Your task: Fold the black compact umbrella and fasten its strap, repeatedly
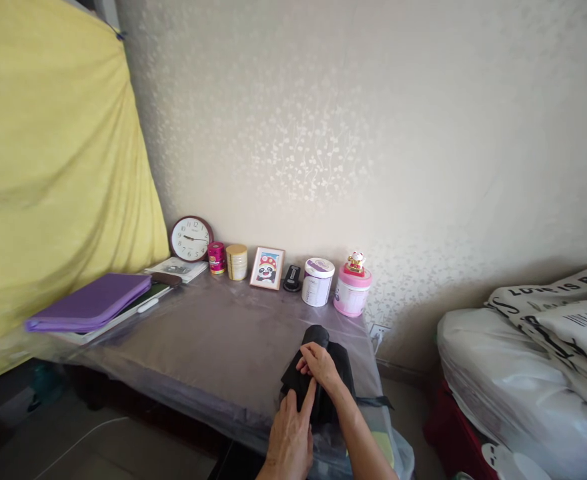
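Observation:
A black bundle of folded fabric (341,363) lies at the right front of the table, with a rounded roll at its far end. Its exact kind cannot be made out. My right hand (319,365) rests over its middle, fingers curled in and pinching at the cloth. Just nearer to me, my left hand (289,433) presses on the bundle's near left part, index finger stretched out along it and the other fingers laid on the fabric. A thin black strap (376,402) sticks out to the right beyond my right forearm.
Along the wall stand a clock (192,239), a pink can (216,258), a yellow-lidded jar (237,262), a picture frame (267,268), a black device (292,278) and two tubs (317,283), one topped by a cat figurine (356,263). A purple folder (91,301) lies left; wrapped bedding (513,373) sits right.

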`<state>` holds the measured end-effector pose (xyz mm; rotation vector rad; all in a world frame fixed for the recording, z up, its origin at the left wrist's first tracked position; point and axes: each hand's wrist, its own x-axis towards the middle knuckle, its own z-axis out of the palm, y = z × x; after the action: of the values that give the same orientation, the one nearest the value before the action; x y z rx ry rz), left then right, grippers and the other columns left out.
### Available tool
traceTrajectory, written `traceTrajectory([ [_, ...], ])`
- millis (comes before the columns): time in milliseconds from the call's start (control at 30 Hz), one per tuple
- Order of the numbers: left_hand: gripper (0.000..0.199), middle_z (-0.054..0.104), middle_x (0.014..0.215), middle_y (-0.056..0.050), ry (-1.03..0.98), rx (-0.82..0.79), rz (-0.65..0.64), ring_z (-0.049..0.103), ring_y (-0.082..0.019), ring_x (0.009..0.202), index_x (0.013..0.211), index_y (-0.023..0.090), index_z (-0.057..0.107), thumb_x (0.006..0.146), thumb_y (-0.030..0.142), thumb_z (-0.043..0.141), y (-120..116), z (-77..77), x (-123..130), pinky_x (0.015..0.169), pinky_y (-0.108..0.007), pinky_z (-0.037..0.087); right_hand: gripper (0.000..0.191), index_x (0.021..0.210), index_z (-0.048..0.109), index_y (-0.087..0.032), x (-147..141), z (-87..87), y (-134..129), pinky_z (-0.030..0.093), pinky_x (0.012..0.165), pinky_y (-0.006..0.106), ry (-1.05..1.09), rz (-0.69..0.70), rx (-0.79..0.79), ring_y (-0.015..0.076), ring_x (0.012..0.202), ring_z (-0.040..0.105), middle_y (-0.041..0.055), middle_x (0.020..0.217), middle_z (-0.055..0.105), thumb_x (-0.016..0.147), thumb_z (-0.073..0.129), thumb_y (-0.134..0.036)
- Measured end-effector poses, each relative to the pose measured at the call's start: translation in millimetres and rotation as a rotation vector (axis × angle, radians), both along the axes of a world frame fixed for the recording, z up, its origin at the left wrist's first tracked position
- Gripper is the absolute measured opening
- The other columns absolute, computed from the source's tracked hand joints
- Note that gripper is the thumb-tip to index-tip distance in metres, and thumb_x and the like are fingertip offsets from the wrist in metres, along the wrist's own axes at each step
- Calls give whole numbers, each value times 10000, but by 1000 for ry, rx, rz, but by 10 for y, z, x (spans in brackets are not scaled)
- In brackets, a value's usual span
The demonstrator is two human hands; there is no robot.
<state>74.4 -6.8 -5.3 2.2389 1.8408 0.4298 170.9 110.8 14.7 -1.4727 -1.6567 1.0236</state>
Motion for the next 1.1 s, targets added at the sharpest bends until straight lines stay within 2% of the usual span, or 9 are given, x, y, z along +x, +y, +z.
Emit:
traceTrajectory([
  [100,705,448,1252,-118,10,4,16,472,-221,1091,1390,218,162,738,77,391,15,-25,5,892,-309,389,246,763,554,-177,-14,48,-29,411,496,187,-68,13,37,91,494,589,-1,615,668,824,386,-346],
  [233,614,455,1257,-138,-18,48,49,462,-230,1097,1373,131,230,774,116,361,24,-134,1,911,-325,371,203,851,585,-201,-39,104,-166,434,561,211,-138,38,146,101,519,589,-24,619,659,828,403,-287],
  [433,603,434,1281,-131,-35,113,77,431,-246,1129,1339,132,318,743,147,412,52,-295,-7,960,-373,323,231,918,641,-238,26,42,-466,437,831,294,-257,63,554,164,909,582,26,901,677,860,418,-249],
  [533,623,382,1326,-113,-49,145,95,384,-248,1175,1333,162,332,719,171,443,64,-294,-16,1000,-388,271,256,922,661,-232,102,-20,-467,366,958,376,-331,152,636,190,1072,514,42,988,673,873,410,-238],
  [633,654,233,1430,-101,-37,195,81,247,-270,1281,1332,170,333,693,198,470,74,-273,-30,1045,-420,191,295,924,670,-236,157,-48,-358,278,1013,457,-406,190,625,209,1138,477,49,1031,665,891,378,-262],
  [700,659,128,1471,-88,-20,230,64,143,-274,1327,1333,165,329,691,204,471,83,-272,-37,1063,-439,145,310,941,666,-240,178,-44,-254,244,1025,461,-442,196,608,201,1147,472,44,1042,662,897,361,-269],
  [767,653,97,1478,-77,-5,247,47,103,-272,1340,1337,162,324,701,212,463,94,-286,-43,1071,-453,124,310,953,662,-244,195,-35,-142,218,1033,447,-472,195,596,189,1152,466,33,1046,662,898,358,-265],
  [933,665,219,1444,-87,11,158,-43,180,-252,1328,1359,104,265,722,223,417,124,-338,-56,1084,-426,153,311,938,667,-254,246,-42,172,173,1036,431,-528,169,558,185,1158,459,26,1049,661,891,359,-264],
  [1100,683,257,1431,-87,-43,66,-30,273,-226,1295,1376,97,200,726,197,386,136,-358,-46,1061,-357,233,317,884,677,-261,299,-91,487,203,1021,403,-554,111,501,175,1145,459,10,1033,665,890,361,-294],
])
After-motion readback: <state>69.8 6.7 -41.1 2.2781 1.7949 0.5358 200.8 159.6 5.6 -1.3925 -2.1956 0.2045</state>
